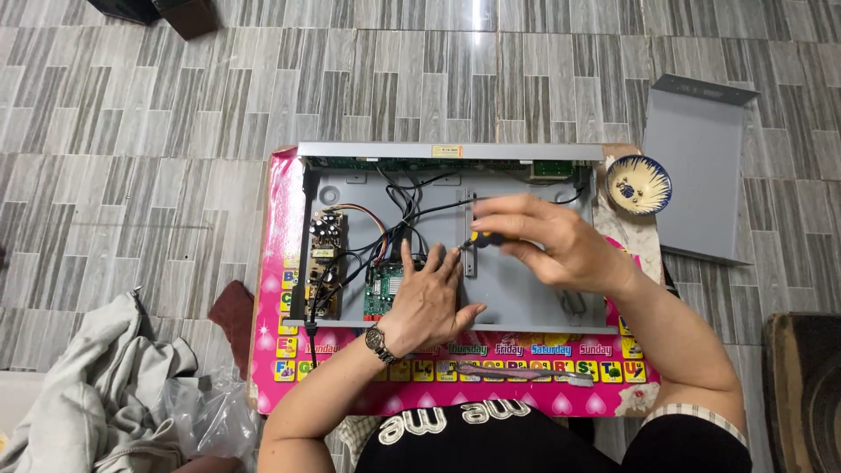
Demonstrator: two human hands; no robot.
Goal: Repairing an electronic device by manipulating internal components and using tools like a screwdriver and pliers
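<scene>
An opened grey metal device chassis [526, 289] lies on a small pink children's table [272, 263]. Inside it are a brown power board [322, 263], a green circuit board [382, 285] and black wires [407, 210]. My left hand [427, 302], with a wristwatch, rests flat on the green circuit board. My right hand [547, 241] grips a screwdriver with a yellow and black handle [484, 238], its tip pointing left toward my left hand's fingertips.
A small patterned bowl [639, 184] stands on the table's right corner. The grey metal cover [701, 166] lies on the tiled floor to the right. Grey cloth and a plastic bag [114, 394] lie at lower left. A dark red rag [234, 315] sits beside the table.
</scene>
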